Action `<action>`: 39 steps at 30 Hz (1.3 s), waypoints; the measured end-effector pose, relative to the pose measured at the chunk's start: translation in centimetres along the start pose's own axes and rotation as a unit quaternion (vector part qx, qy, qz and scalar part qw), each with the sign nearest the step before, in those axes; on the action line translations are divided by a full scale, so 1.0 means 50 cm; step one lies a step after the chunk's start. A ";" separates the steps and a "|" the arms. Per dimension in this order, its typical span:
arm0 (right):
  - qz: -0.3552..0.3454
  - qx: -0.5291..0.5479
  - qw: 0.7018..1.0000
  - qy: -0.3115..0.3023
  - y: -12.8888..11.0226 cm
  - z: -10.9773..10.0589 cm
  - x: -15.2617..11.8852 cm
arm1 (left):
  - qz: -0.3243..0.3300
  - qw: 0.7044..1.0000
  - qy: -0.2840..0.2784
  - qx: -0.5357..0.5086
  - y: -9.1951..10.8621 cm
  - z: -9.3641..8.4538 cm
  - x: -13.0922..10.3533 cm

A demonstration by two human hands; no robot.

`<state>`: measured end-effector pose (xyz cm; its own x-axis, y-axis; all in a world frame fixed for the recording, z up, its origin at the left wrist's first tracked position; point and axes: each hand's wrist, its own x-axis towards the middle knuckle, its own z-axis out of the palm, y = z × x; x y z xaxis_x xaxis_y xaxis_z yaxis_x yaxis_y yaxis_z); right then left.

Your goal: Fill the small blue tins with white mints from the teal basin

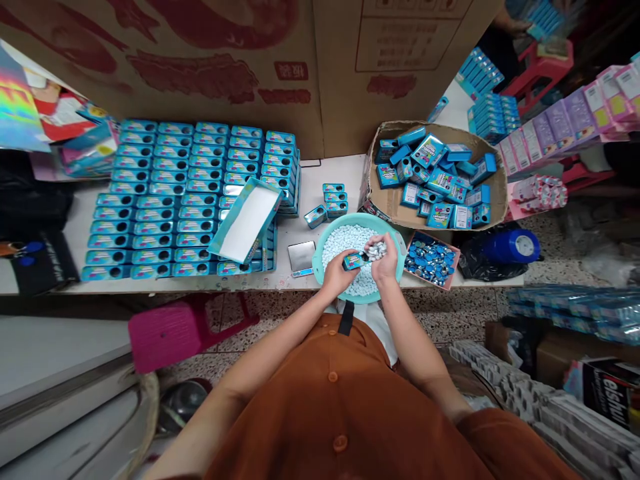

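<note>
Over a mint-green basin [401,248] of small pale candies [345,240], my left hand [338,275] holds a small blue tin [353,261] tilted toward the right. Beside it, my right hand [385,263] cups a heap of the same candies [377,251] at the tin's end. Behind the basin stand a few small tins [335,197]. A small scale [301,256] lies just left of the basin. Blue and silver caps [431,259] fill a pink box at the basin's right.
Stacked blue tins [165,200] cover the table's left, with a tilted blue tray [247,220] on them. A cardboard tray [370,180] of loose tins sits back right. Large cartons [340,127] stand behind. A pink stool [167,335] is below left. Another person's hand [515,25] shows top right.
</note>
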<state>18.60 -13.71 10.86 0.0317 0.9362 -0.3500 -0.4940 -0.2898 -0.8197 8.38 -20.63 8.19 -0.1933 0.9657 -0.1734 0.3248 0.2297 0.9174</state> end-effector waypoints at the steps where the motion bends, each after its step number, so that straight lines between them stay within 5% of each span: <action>1: -0.003 -0.004 1.000 -0.002 0.001 0.000 0.000 | -0.001 1.000 0.003 -0.002 0.000 0.000 -0.001; 7: 0.003 -0.014 1.000 0.015 0.000 -0.004 0.006 | 0.067 0.993 -0.017 0.095 0.014 -0.008 -0.004; 25: -0.042 -0.048 0.998 0.005 0.005 -0.003 -0.008 | 0.019 1.000 -0.002 0.021 0.002 0.004 -0.004; 39: -0.028 0.002 0.993 0.111 -0.022 0.019 -0.001 | 0.061 0.998 0.010 0.032 0.040 0.000 -0.007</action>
<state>18.31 -13.26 12.23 0.2496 0.8840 -0.3952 -0.4893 -0.2371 -0.8393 9.07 -20.50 10.08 -0.1673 0.9844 -0.0543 0.4045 0.1187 0.9068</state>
